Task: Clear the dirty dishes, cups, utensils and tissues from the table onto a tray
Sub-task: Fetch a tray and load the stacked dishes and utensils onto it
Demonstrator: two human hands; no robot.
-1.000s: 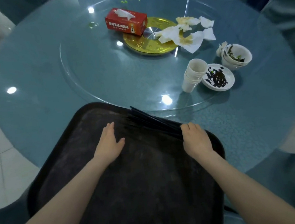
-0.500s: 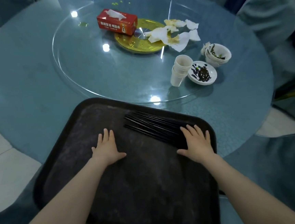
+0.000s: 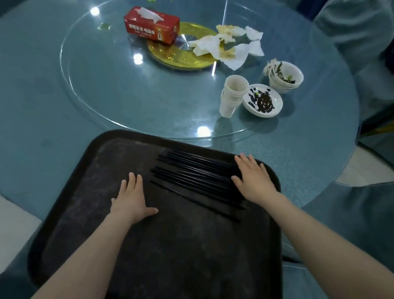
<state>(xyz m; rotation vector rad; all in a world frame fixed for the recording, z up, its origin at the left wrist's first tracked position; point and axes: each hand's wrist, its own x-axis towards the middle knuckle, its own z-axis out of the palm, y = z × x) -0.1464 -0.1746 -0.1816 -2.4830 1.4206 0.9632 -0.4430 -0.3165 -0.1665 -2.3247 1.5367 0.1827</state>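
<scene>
We record a black rectangular plastic tray (image 3: 153, 260), its floor dulled by a greyish film, carrying slim black chopsticks (image 3: 193, 176). The round glass-topped surface (image 3: 31, 92) reads blue-green. We note a red cardboard tissue box (image 3: 152, 25) with white lettering, a gold circular metal disc (image 3: 173, 53), white crumpled tissues (image 3: 230, 48) with yellow-brown stains, cream stacked paper cups (image 3: 232, 96), a white shallow dish (image 3: 262, 100) smeared black, and white stacked bowls (image 3: 285, 77) holding dark green scraps.

Round teal table (image 3: 42, 86) with glass turntable (image 3: 119, 89) on top, ceiling lights reflected. Covered chair (image 3: 357, 28) right of the table. Pale tiled floor (image 3: 4, 223) left of it.
</scene>
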